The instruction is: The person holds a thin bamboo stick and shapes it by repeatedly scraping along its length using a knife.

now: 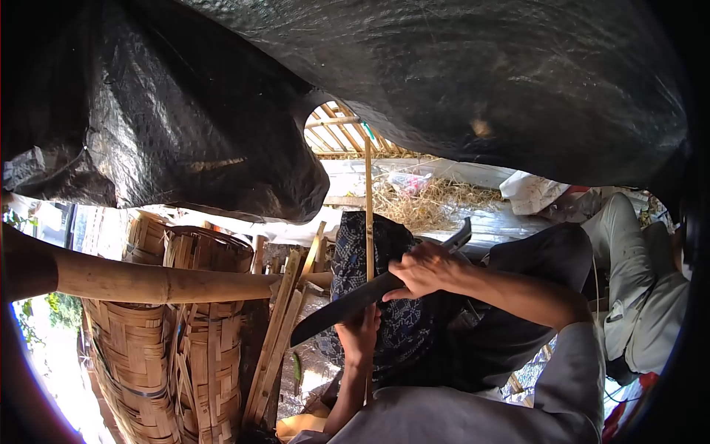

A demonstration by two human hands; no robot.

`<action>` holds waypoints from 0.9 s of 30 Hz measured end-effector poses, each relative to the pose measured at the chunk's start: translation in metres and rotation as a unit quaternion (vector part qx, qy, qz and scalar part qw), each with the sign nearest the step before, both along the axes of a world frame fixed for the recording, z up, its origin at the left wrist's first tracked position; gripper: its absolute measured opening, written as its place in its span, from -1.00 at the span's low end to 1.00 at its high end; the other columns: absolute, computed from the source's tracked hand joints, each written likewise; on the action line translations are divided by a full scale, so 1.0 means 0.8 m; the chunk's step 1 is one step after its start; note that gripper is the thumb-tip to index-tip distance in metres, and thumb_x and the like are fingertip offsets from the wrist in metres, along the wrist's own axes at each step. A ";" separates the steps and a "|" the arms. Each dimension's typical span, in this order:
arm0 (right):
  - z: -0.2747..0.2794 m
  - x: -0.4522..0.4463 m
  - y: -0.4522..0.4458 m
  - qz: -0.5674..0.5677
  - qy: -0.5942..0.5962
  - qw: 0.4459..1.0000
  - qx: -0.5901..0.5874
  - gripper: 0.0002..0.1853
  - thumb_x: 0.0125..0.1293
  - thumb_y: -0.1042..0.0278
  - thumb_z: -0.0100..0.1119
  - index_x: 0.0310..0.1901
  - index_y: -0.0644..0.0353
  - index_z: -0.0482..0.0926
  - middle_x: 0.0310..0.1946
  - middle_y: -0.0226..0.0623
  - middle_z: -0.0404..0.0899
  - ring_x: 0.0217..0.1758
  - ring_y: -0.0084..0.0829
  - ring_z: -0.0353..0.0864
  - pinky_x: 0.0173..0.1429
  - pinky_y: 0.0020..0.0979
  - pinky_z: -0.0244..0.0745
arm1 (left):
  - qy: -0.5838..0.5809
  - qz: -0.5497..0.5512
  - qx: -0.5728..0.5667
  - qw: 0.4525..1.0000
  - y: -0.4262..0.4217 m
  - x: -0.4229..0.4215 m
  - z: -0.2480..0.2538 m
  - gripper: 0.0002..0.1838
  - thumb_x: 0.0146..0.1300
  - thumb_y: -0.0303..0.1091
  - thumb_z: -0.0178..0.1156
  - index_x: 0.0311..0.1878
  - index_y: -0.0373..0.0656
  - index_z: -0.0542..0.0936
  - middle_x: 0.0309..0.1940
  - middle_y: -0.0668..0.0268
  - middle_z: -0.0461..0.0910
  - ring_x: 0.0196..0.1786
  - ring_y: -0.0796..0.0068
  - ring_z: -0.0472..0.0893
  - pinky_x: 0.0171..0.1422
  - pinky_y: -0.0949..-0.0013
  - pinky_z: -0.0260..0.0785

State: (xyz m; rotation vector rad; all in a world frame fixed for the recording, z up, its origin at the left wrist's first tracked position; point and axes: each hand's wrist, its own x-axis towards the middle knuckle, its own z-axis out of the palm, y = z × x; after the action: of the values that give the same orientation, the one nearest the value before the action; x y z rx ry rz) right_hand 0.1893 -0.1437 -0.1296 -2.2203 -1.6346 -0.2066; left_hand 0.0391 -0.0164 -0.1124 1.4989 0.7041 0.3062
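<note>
A machete (340,311) with a long dark blade slants across my lap, its tip at the lower left. My right hand (425,270) is closed around it near the handle (460,234), which sticks out at the upper right. Just under the blade, my left hand (358,337) is closed on a thin, upright bamboo strip (369,192). The blade crosses in front of the strip and hides part of my left fingers. A dark patterned cloth (403,337) covers my leg behind both hands.
Woven bamboo baskets (137,355) stand at the left, beside split bamboo pieces (275,348). A thick bamboo pole (170,285) crosses in front of them. Black plastic sheeting (473,81) hangs low overhead. Dry straw (436,203) lies behind. Another person's trousered leg (629,259) is at the right.
</note>
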 end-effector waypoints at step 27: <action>-0.086 0.066 -0.011 -0.216 0.494 0.807 -0.240 -0.25 0.22 -0.32 -0.22 -0.27 0.40 0.57 -0.34 0.13 0.57 -0.23 -0.04 0.58 -0.10 -0.20 0.43 | 0.010 -0.123 -0.127 0.984 0.032 0.010 0.034 -0.68 0.34 -0.20 0.00 -0.38 -0.30 0.45 -0.69 0.53 0.19 -0.65 0.76 0.13 -0.60 0.59 -0.06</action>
State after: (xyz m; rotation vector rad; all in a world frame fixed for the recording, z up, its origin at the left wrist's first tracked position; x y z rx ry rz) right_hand 0.2425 -0.1528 -0.1982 -2.3177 -0.6146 1.1794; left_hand 0.0474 0.0095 -0.0854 1.3284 0.5441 0.0127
